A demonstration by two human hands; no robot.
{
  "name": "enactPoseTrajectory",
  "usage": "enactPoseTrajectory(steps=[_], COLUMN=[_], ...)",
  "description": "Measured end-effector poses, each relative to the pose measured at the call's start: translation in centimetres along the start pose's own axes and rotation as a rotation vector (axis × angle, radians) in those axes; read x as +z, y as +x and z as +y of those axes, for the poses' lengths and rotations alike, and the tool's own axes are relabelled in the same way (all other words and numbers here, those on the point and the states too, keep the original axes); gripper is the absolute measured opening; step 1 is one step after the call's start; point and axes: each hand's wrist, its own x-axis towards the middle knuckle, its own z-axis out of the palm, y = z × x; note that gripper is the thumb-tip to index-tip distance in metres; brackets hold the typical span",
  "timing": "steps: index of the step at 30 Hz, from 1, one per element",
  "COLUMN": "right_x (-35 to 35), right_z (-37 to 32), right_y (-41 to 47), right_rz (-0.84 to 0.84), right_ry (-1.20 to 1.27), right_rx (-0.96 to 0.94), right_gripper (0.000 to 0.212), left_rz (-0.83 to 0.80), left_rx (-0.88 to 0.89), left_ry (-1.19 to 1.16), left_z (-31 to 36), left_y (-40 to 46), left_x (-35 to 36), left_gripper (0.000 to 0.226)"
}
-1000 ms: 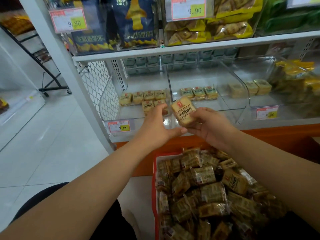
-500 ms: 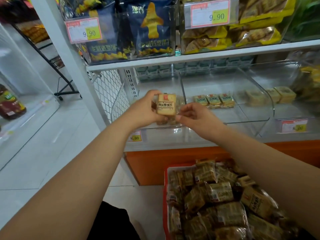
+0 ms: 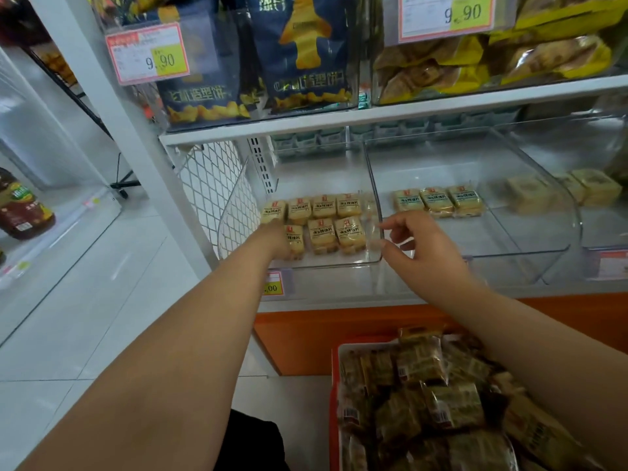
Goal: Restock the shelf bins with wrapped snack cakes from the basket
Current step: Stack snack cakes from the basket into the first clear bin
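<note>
The left hand (image 3: pixel 277 237) reaches into the left clear bin (image 3: pixel 339 263) and rests on the front-left snack cake (image 3: pixel 295 241); its fingers are hidden, so I cannot tell whether it grips. The right hand (image 3: pixel 419 248) hovers just outside that bin's right wall, fingers loosely spread, holding nothing. Half a second ago both hands held one cake in the air before the bin; it now sits in the front row. The red basket (image 3: pixel 334 375) of wrapped cakes waits below.
</note>
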Motion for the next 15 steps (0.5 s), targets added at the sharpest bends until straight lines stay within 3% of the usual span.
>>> enactPoseTrajectory(steps=[3,8,15], right_x=[-0.8,-1.3,-0.8], right_z=[1.0,1.7,1.2], right_y=[0.1,0.1,-0.3], right_rz=[0.026,0.056,-0.033], right_ry=[0.035,0.072,0.040], right_rx=[0.076,0.155,0.129], right_gripper=[0.019,0.017,0.021], left_rz=[-0.063,-0.147,-0.156], left_rx=[0.050,0.026,-0.043], left_ry=[-0.070,-0.246,-0.467], left_z=[0.2,-0.5,-1.1], left_y=[0.9,1.1,0.4], left_x=[0.0,-0.3,-0.6], left_gripper=[0.029,0.049,0.045])
